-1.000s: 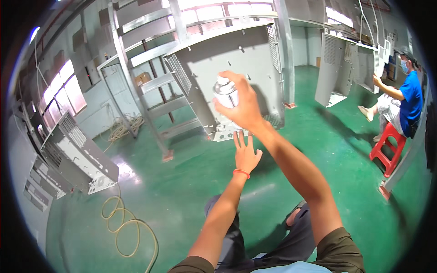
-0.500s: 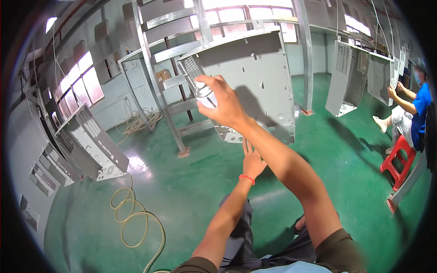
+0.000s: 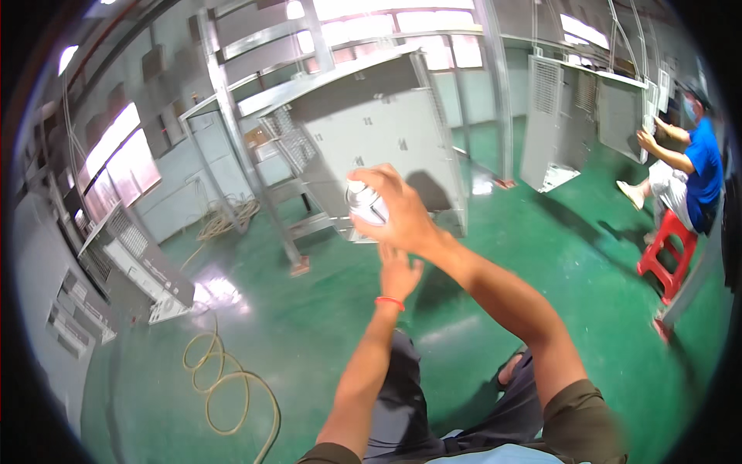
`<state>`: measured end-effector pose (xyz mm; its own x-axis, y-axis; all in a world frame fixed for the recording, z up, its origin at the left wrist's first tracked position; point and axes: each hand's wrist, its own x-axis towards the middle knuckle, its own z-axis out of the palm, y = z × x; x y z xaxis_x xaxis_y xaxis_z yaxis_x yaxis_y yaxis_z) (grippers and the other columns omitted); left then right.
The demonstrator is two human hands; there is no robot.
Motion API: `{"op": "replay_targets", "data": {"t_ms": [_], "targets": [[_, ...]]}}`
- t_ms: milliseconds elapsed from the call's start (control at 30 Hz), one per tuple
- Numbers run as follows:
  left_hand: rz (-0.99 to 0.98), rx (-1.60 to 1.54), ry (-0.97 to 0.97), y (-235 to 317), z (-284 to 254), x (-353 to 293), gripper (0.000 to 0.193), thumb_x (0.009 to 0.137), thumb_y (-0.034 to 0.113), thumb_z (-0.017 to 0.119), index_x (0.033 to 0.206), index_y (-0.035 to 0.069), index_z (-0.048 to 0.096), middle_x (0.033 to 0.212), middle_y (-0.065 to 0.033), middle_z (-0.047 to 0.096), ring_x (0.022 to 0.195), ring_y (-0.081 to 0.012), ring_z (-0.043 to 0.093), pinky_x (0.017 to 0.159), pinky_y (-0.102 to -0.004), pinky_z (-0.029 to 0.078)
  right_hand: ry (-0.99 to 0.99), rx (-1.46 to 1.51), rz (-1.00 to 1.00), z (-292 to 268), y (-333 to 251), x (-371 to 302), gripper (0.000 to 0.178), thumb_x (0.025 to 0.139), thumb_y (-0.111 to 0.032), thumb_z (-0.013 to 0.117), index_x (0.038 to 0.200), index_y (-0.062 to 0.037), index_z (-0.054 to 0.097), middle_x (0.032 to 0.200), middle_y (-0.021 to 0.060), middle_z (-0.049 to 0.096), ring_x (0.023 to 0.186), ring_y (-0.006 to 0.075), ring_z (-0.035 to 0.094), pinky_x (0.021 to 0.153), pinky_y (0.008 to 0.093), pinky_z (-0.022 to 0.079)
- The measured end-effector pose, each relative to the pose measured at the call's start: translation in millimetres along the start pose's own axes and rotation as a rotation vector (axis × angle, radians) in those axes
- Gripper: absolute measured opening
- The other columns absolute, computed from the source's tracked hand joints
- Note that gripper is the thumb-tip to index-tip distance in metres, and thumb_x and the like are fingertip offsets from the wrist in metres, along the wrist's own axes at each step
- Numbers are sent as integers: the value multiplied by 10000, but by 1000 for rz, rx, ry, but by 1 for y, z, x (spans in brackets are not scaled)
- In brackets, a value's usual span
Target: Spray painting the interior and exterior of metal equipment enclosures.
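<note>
The right hand is wrapped around a small silvery metal spray can, holding it up at arm's length in front of the big pale grey sheet-metal cabinet that hangs just past it at 12 o'clock. The can looks light, stiff and smooth-sided, so it is likely a little slippery; a full-fist hold round the middle of its body, as here, seems the soundest place to take it, leaving a fingertip free for the top. The left hand, with a red band at the wrist, is open with fingers loosely spread and holds nothing, just below the can at 6 o'clock.

The palm and fingers cover most of the can, so its nozzle and lower end cannot be made out. At 3 o'clock a person in a blue shirt on a red plastic stool is partly cut off by the rim. A yellowish coiled hose lies on the green floor at 8 o'clock.
</note>
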<state>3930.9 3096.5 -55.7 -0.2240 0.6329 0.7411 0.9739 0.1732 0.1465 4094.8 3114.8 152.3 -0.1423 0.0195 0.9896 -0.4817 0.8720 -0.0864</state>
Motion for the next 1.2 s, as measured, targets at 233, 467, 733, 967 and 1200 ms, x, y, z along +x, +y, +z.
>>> {"op": "replay_targets", "data": {"t_ms": [233, 467, 733, 967, 1200], "targets": [[-92, 32, 71, -22, 1, 8, 665, 817, 67, 729, 1429, -36, 493, 1609, -269, 395, 1575, -468, 250, 1282, -579, 243, 13, -25, 226, -117, 15, -135, 702, 800, -82, 864, 1417, -131, 533, 1238, 161, 636, 1030, 332, 674, 874, 414, 572], [-239, -268, 330, -92, -36, -8, 837, 836, -105, 650, 1596, -25, 307, 1635, -215, 382, 1469, -388, 470, 1176, -485, 441, 279, 232, 858, -154, 38, -204, 728, 847, -119, 815, 1474, -175, 450, 1081, 78, 639, 963, 192, 638, 872, 366, 539], [-228, -79, 375, -142, -76, -49, 894, 938, -48, 580, 1698, 27, 113, 1662, -176, 399, 1444, -358, 508, 1104, -463, 515, 415, 204, 985, -182, 44, -214, 762, 846, -228, 808, 1501, -189, 420, 1439, 152, 561, 1193, 305, 628, 1060, 427, 489], [-210, 461, 709, -167, -84, -119, 715, 983, 141, 604, 1598, -39, 287, 1476, -202, 534, 1320, -340, 570, 1131, -473, 452, 457, 113, 906, -178, 50, -215, 784, 848, -227, 835, 1507, -231, 411, 1122, 78, 627, 991, 207, 652, 903, 393, 548], [-731, -547, -356, -101, -22, -118, 358, 988, 186, 652, 1311, 58, 567, 1015, -79, 654, 1035, -235, 633, 933, -404, 515, 512, 187, 982, -171, 51, -218, 809, 857, -204, 851, 1521, -200, 387, 1123, 92, 598, 945, 190, 647, 837, 382, 563]]}}
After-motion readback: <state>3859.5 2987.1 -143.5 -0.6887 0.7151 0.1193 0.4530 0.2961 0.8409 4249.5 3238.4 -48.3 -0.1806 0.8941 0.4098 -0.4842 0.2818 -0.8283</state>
